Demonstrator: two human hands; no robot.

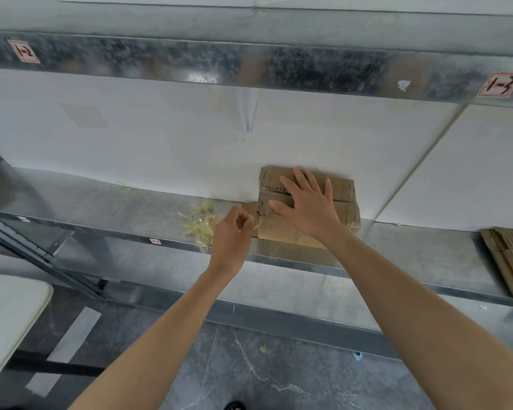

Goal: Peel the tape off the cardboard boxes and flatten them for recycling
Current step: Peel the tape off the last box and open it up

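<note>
- Shelf (101,202): metal, backed by a white wall.
- Scraps (200,224): a crumpled clear heap on the shelf, just left of the hands.
- Left hand (233,232): fingers curled, pinching a tape (257,222) strip at the box's left edge.
- Box (342,187): flattened on the shelf against the wall.
- Right hand (305,202): fingers spread wide, pressing flat on the box.
- Cardboard (510,261): stacked at far right.

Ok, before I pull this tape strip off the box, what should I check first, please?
1. Right hand presses flat on the cardboard box: ok.
2. Left hand pinches the tape strip at the box's left edge: ok.
3. Box lies on the metal shelf: ok.
4. Tape scraps sit in one pile, left of the box: ok.
5. Other tape under the right hand: cannot tell.
</note>
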